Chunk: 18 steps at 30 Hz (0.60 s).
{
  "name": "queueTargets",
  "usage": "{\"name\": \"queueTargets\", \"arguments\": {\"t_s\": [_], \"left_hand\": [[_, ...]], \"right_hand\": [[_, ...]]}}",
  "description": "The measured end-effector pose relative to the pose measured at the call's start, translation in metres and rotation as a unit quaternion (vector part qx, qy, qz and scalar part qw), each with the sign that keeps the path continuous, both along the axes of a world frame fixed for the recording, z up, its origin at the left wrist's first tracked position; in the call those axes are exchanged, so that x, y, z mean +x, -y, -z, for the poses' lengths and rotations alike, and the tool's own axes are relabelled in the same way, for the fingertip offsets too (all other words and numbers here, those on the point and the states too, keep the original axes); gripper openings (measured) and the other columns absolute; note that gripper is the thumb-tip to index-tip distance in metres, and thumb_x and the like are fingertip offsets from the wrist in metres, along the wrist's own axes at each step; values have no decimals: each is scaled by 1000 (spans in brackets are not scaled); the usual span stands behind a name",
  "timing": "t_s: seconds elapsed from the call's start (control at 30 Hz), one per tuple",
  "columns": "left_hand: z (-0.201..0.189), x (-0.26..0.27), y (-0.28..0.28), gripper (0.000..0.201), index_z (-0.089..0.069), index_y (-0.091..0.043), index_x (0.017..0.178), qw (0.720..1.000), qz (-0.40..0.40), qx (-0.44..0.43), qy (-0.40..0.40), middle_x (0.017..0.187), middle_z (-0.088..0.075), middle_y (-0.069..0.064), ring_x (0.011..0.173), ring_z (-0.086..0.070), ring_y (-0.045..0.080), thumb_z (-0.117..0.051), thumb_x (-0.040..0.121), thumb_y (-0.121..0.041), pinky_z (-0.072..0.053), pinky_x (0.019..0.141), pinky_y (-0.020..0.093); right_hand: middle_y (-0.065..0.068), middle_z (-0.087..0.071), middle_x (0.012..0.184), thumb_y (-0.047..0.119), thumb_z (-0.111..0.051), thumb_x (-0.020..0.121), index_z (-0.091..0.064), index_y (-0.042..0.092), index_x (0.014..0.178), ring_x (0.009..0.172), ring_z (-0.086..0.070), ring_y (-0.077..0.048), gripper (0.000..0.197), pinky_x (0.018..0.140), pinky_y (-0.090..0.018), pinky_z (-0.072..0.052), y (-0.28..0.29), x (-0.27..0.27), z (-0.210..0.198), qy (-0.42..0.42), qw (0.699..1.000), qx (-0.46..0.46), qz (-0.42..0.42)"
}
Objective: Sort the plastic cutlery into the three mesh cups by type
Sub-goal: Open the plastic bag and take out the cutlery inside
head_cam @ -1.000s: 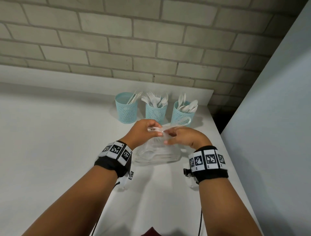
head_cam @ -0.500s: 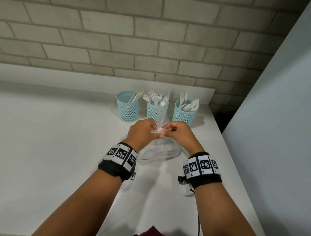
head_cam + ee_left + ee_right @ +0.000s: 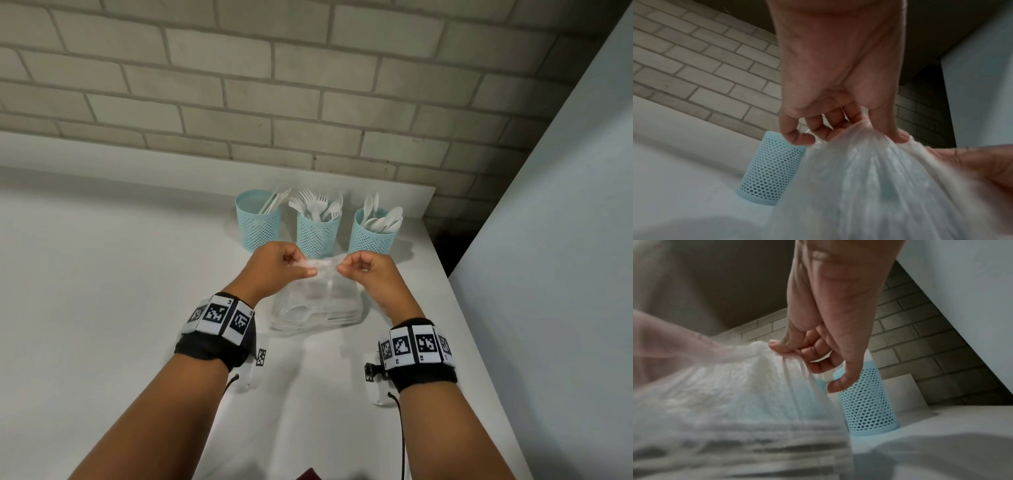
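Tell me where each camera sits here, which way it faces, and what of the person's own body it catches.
Head: worn high, looks forward and down at the white counter, three mesh cups and brick wall; both forearms and banded wrists show.
Left wrist: low, looks along the left hand pinching the clear plastic bag; one cup behind.
Right wrist: low, looks along the right hand pinching the bag; another cup behind.
Shared: all three show the bag held taut between both hands.

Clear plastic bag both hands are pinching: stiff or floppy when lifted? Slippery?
Likely floppy: the clear plastic bag gathers into folds where the left hand and right hand pinch it. Probably bottom-heavy, since cutlery seems to lie in its base. The film looks thin, possibly slippery.
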State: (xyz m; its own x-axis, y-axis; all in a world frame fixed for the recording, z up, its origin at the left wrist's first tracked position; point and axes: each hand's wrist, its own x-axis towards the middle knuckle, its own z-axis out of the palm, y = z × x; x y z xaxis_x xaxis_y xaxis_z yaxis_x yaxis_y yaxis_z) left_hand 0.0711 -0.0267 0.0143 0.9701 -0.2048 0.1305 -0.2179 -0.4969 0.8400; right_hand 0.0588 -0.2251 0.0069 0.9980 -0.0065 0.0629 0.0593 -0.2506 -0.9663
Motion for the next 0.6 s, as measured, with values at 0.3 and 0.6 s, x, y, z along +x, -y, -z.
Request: {"name": "queueTargets", "arguments": {"t_s": [0.3,0.6], "left_hand": [[-4,-4,8,20,-60,-24,73,999,-14,-50,-8,66,-56,-5,61,-51,6,-79,73,-16,-40,59,10],[-12,-4,13,14,-69,-11,85,999,-18,-37,17,65,-57,-7,60,-49,2,-68,84,-25,-38,58,12]], "right_hand": [[5,-58,68,6,-73,77,-66,18,74,61,-53,2,15,67,-10,-44,-5,-5,-4,13,999,-21,-33],[6,-56,71,15,-75,77,-65,22,84,67,-51,-1,14,71,-14,-42,-15,-5,-8,61,997,-33,-21]]}}
